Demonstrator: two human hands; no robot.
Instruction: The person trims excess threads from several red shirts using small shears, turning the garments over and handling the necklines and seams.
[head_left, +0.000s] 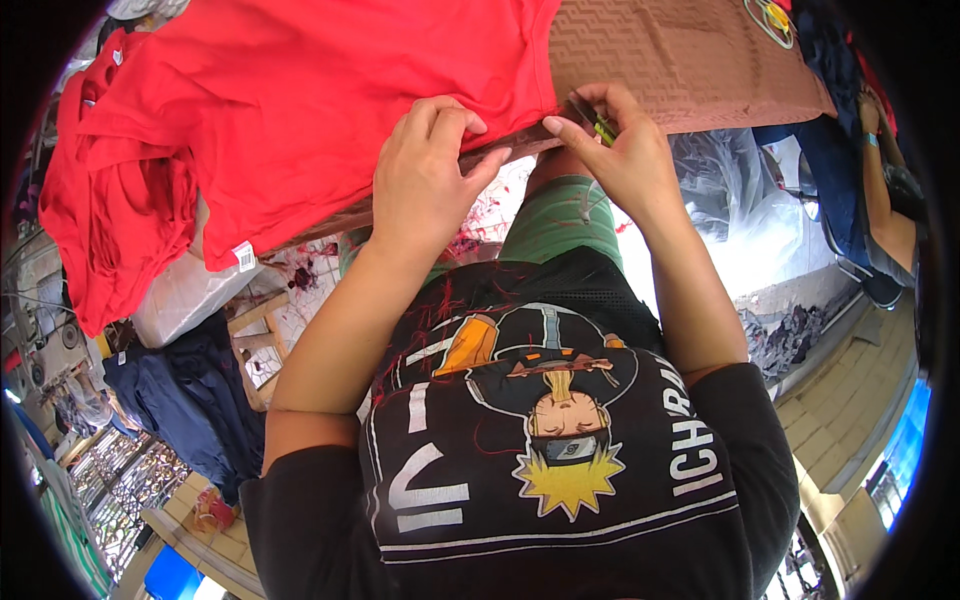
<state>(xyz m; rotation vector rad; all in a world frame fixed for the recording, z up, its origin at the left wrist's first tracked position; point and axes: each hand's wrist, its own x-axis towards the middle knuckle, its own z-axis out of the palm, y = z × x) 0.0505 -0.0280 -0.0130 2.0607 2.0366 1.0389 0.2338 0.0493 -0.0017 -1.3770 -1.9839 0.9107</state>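
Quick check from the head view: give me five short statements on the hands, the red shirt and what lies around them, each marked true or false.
1. The left hand presses on the red shirt's edge. True.
2. The right hand is empty. False: it pinches a small yellow-green tool.
3. The shirt lies on a brown table. True.
4. The shirt's white tag hangs at its lower edge. True.
5. Both hands rest in the person's lap. False: both are up at the table's near edge.
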